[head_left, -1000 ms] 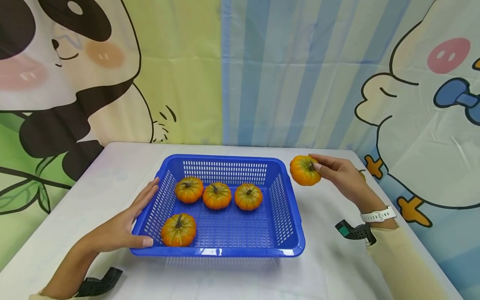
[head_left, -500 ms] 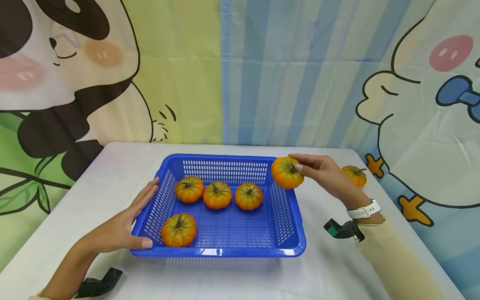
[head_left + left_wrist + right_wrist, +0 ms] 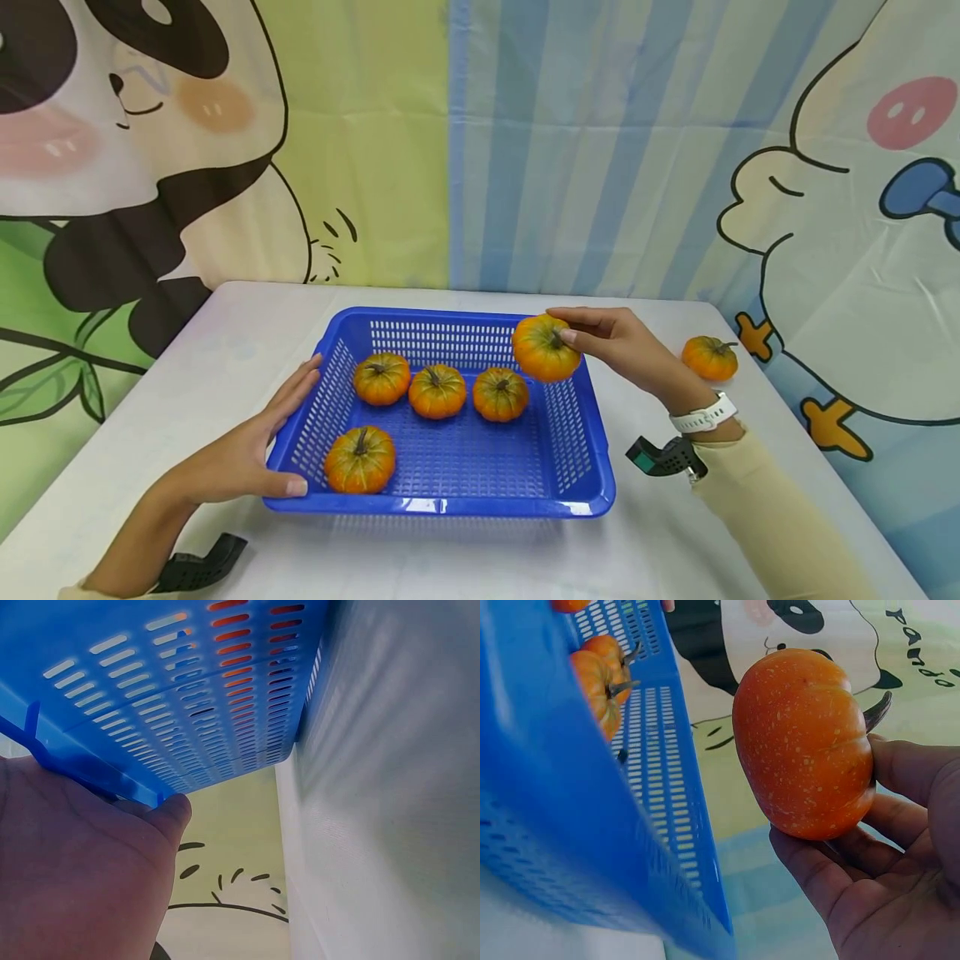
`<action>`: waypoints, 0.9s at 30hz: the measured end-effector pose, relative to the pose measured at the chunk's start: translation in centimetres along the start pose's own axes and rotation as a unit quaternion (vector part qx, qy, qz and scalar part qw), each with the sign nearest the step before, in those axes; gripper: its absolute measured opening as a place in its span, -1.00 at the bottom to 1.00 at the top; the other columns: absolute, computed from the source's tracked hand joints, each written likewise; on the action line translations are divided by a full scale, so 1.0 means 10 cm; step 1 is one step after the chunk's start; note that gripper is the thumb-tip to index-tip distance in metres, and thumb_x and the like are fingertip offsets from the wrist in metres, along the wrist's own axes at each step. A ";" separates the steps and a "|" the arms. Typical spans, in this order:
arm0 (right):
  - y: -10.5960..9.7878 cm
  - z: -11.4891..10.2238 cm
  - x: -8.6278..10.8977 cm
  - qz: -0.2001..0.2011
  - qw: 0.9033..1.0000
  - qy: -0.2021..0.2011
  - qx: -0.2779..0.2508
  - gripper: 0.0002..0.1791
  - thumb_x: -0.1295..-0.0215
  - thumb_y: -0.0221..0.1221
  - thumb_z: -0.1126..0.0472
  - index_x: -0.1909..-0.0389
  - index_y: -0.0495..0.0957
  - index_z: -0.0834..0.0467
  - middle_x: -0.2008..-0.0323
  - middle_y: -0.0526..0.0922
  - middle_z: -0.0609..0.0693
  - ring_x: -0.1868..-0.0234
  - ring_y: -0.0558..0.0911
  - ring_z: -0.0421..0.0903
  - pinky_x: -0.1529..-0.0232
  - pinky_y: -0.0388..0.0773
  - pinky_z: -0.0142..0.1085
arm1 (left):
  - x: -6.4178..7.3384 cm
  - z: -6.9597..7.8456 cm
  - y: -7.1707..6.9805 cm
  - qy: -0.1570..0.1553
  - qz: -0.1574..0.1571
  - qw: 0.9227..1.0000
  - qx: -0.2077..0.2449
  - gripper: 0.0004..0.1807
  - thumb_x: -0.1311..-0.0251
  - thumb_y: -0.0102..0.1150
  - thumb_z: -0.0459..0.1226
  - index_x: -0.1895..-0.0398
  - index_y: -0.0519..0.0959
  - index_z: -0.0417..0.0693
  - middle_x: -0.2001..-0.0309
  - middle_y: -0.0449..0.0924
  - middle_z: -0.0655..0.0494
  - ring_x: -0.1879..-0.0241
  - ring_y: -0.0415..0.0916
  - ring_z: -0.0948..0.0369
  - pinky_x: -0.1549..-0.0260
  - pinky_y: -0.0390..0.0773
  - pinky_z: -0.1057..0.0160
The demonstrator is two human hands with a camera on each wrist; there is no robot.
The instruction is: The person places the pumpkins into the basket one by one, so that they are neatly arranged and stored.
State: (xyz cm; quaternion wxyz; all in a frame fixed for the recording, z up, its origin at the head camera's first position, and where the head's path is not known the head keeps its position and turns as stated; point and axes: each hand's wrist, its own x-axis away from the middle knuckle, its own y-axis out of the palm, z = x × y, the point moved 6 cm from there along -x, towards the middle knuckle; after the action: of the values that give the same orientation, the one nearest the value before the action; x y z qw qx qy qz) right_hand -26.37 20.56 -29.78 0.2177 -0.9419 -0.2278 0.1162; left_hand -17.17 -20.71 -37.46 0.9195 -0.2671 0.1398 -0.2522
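Note:
In the head view, a blue plastic basket [image 3: 495,506] with slotted sides holds several small orange pumpkins [image 3: 437,392]; three form a row towards the back and one sits at the front left. My left hand [image 3: 236,458] rests at the basket's left side, fingers extended along the rim and thumb on the front corner. In the left wrist view, that hand [image 3: 82,855] lies against the rim. My right hand [image 3: 622,346] holds another pumpkin [image 3: 542,350] by thumb and fingers over the basket's back right corner. The right wrist view shows this pumpkin's [image 3: 802,742] smooth underside and dark stem.
One more pumpkin [image 3: 708,358] lies on the white table [image 3: 652,533] to the right, beyond my right wrist. A cartoon-printed curtain [image 3: 525,167] hangs behind the table. Each wrist carries a black strap mount, and a white watch band [image 3: 703,414] circles the right wrist.
My right hand has carried its pumpkin leftward, from beside the basket to over its back right corner. The pumpkin on the table at right has come into fuller view. My left hand stays put.

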 end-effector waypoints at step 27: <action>0.84 -0.29 -0.41 -0.148 0.987 -0.052 0.020 -0.59 -0.40 0.14 0.20 -0.23 0.52 0.20 -0.16 0.57 0.06 -0.16 0.54 -0.08 -0.09 0.53 -0.25 | 0.00 -0.01 -0.01 0.009 0.000 1.000 -0.001 0.27 0.11 0.43 -0.24 -0.58 -0.25 0.14 -0.56 -0.49 0.23 -0.49 -0.41 0.29 -0.10 0.22 0.40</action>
State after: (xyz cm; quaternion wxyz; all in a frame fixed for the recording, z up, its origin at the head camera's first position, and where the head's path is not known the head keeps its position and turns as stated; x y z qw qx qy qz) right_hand -25.79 10.86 -30.61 0.2391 -0.8862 -0.3730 0.1357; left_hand -17.21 -20.80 -37.51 0.9180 -0.2658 0.1485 -0.2540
